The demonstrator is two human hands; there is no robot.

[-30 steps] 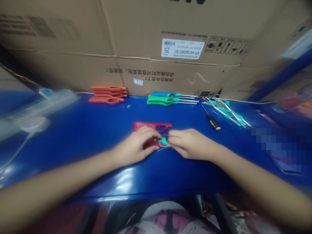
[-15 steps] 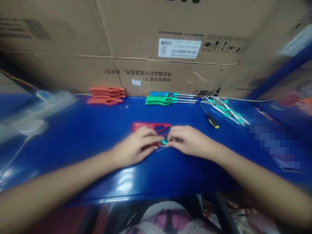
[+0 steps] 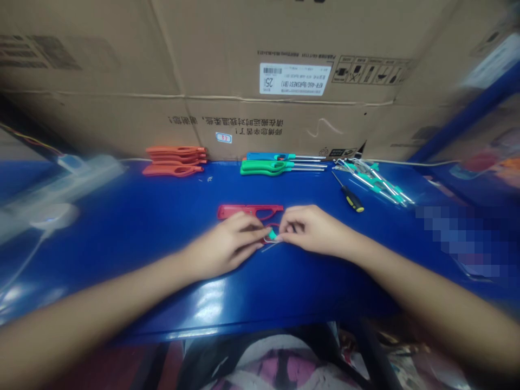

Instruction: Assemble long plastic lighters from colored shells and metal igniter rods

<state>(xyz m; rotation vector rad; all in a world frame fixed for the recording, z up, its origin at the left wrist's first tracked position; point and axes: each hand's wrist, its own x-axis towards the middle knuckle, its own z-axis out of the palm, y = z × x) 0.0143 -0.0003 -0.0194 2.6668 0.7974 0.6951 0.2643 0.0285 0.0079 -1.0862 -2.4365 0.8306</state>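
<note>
Low over the front of the table, my left hand (image 3: pixel 231 241) is closed around a red lighter casing half (image 3: pixel 278 226), most of it hidden by the fingers. A small teal plastic piece (image 3: pixel 272 234) with thin white wire shows at its fingertips. My right hand (image 3: pixel 311 230) meets it from the right, thumb and fingers pinched against the teal piece's edge; what lies in that pinch is too small to make out. A thin metal rod (image 3: pixel 270 247) pokes out below the fingertips. Just behind my hands lies another red lighter casing half (image 3: pixel 235 210).
Orange lighter casings (image 3: pixel 173 170) lie stacked at the back left. Green lighters (image 3: pixel 264 168) and a blue one (image 3: pixel 260 156) with metal tubes are at back centre. Rightward are a screwdriver (image 3: pixel 352 199) and metal tubes with teal parts (image 3: pixel 376 181). A cardboard box (image 3: pixel 227 65) stands behind.
My hands stay nearly in place, with small finger movements around the teal piece. The whole view has shifted slightly.
</note>
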